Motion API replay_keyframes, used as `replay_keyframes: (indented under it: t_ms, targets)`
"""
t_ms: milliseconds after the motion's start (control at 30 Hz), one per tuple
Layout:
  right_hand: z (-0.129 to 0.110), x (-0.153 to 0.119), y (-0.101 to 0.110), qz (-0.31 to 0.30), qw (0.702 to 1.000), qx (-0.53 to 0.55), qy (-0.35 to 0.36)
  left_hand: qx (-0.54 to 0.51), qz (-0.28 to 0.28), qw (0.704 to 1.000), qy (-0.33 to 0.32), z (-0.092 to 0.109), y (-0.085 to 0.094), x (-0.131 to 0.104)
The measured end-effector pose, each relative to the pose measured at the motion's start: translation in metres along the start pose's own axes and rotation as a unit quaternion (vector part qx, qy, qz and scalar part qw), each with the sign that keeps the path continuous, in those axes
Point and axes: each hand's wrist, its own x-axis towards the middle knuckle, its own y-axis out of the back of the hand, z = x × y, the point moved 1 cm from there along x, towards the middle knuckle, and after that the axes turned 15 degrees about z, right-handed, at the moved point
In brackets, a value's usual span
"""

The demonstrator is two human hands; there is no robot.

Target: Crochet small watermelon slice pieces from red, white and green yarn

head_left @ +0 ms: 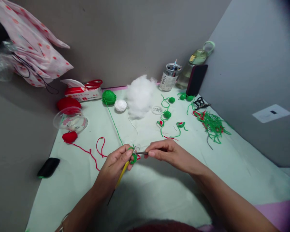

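Observation:
My left hand (119,159) pinches a small green crochet piece (133,158) near the front middle of the table. A crochet hook with a yellow handle (122,175) slants down from the same hand. My right hand (165,150) is closed on a slim dark metal tool (142,153), perhaps tweezers, whose tip meets the top of the piece. White strands and a bit of red show beside the piece; what they are is too small to tell. A green yarn ball (109,97) sends its strand down to my left hand.
White stuffing (140,96) and a white yarn ball (120,105) sit at the back. Red yarn (70,137) and a plastic tub (71,120) stand left. Small green crocheted balls (167,114), black scissors (200,103) and yarn scraps (214,125) lie right, near a phone (197,80).

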Motion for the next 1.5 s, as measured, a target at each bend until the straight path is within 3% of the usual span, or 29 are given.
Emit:
replay_keyframes:
  t_ms: [133,467,767,1233,1500]
  targets:
    - [0.001,-0.001,0.004,0.008,1.000,0.002,-0.005,-0.014,0.000,1.000,0.005,0.005,0.000,-0.001]
    - [0.004,-0.003,0.007,-0.052,0.998,0.011,-0.044,0.003,-0.002,1.000,0.002,0.003,0.001,-0.005]
    - [0.002,-0.002,0.004,-0.046,0.997,0.026,-0.049,0.002,-0.024,1.000,-0.008,0.001,0.002,-0.004]
    - [0.009,0.000,-0.001,-0.050,0.992,0.088,-0.074,-0.002,0.005,0.999,0.037,0.004,-0.004,-0.014]
    - [0.011,0.001,-0.001,-0.064,0.988,0.105,-0.095,0.014,-0.043,0.999,0.014,0.003,0.000,-0.010]
